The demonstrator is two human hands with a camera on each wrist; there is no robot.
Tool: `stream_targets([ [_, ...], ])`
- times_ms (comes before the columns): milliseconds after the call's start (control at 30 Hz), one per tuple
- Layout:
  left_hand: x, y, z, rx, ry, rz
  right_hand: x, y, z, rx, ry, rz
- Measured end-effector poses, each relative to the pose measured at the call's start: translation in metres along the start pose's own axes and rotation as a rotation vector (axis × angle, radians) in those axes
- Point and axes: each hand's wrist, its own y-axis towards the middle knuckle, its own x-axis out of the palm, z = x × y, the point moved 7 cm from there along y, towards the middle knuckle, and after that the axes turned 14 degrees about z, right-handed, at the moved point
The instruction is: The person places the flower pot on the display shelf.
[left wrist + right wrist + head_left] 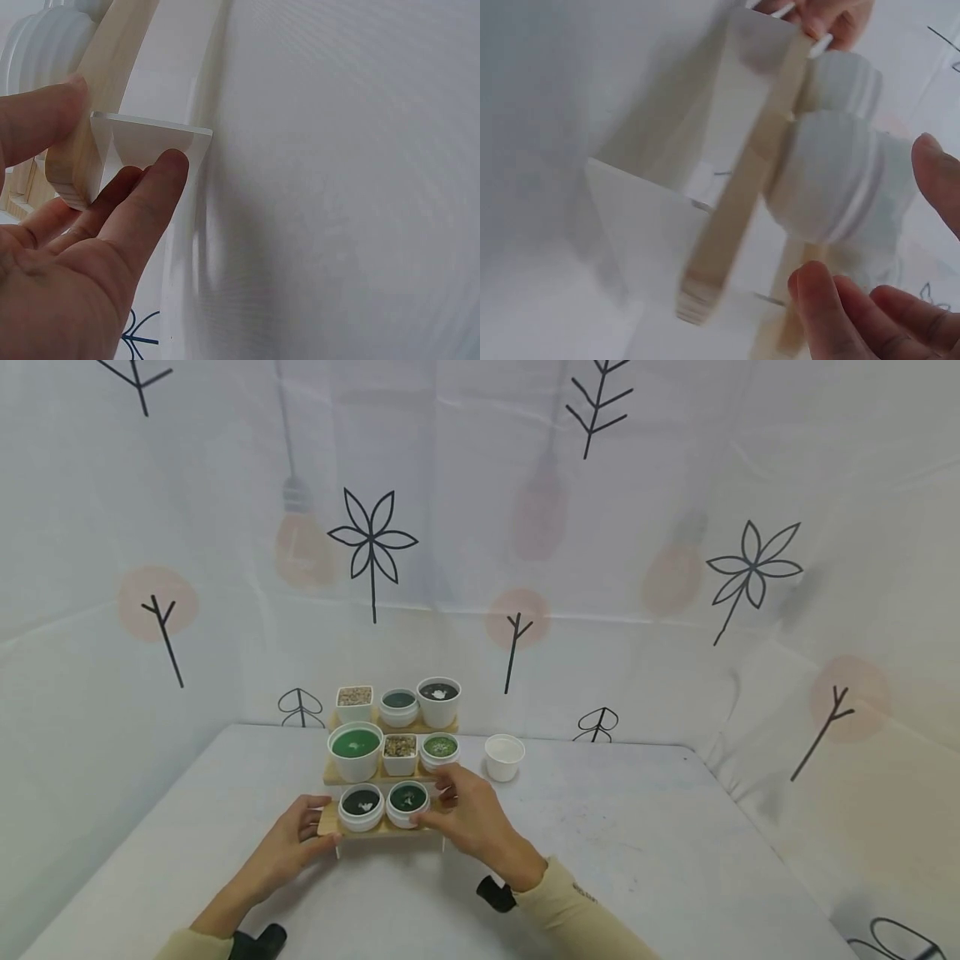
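A three-tier stand of wooden boards on white supports holds small white pots. My left hand (pixel 288 843) grips the left end of the lowest wooden board (pixel 328 820), thumb on one side and fingers beneath, close to a white support (pixel 154 139). On that board sit two round pots, one with a dark top (pixel 361 807) and one dark green (pixel 408 800). Beside the dark green pot is my right hand (pixel 476 817). In the right wrist view its thumb (pixel 935 176) and fingers (pixel 821 307) stand apart, with no object held between them.
The middle tier carries a large green-topped pot (pixel 355 752), a square pot (pixel 400 754) and a round light-green one (pixel 439 748). Three more pots line the top tier. A white cup (pixel 504 757) stands right of the stand on the white table (pixel 637 852). Patterned cloth hangs behind.
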Motion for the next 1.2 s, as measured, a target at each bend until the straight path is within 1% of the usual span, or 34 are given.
stream_targets([
  [100,0.0,0.0,0.0,-0.002,-0.01,0.0,-0.011,0.003,-0.004,0.019,0.013,0.014],
  [233,0.0,0.0,0.001,0.001,-0.008,0.002,-0.026,0.009,-0.008,0.024,0.007,0.045],
  [367,0.0,0.0,0.002,0.003,-0.01,0.004,-0.041,0.015,-0.006,0.016,0.015,0.102],
  [500,0.0,-0.001,0.002,0.005,-0.008,0.007,-0.058,0.022,0.0,0.01,0.001,0.169],
  [633,0.0,-0.001,0.003,0.005,-0.007,0.006,-0.072,0.028,0.011,0.026,-0.02,0.218],
  [800,0.0,-0.001,0.002,-0.001,-0.013,0.001,-0.083,0.034,0.028,0.033,-0.058,0.252],
  [1000,0.0,0.0,0.001,-0.003,-0.002,-0.002,-0.088,0.038,0.051,0.049,-0.133,0.274],
  [1133,0.0,0.0,0.0,-0.006,-0.004,0.0,-0.089,0.039,0.066,0.092,-0.17,0.283],
  [1200,0.0,0.0,0.0,-0.006,-0.006,0.001,-0.089,0.039,0.073,0.117,-0.171,0.286],
])
